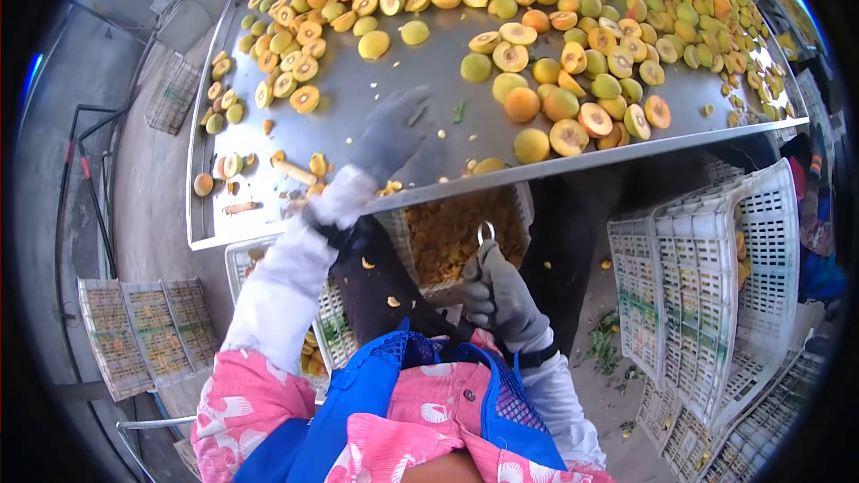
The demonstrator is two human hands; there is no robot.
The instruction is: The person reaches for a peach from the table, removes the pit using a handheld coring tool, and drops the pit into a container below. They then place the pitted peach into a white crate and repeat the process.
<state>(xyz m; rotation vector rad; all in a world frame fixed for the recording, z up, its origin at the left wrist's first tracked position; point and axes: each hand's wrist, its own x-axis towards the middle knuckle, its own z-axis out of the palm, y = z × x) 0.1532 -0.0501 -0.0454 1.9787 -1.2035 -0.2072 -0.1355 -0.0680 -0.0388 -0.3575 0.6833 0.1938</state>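
Your left hand (391,134), blurred, fingers extended wide over the metal table (429,72); halved fruit (511,56) beyond; your right hand (508,297) closed round a looped metal tool (485,224).

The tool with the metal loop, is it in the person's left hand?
No, the right hand grips the looped tool, while the left hand is over the metal table.

Single head-worn cam, looks forward and steeply down from above the chest. Fisheye-wide, dark at the corners. Blue vest (358,385) sits nearest, left hand (389,136) and right hand (503,293) mid-frame, metal table (344,72) across far side.
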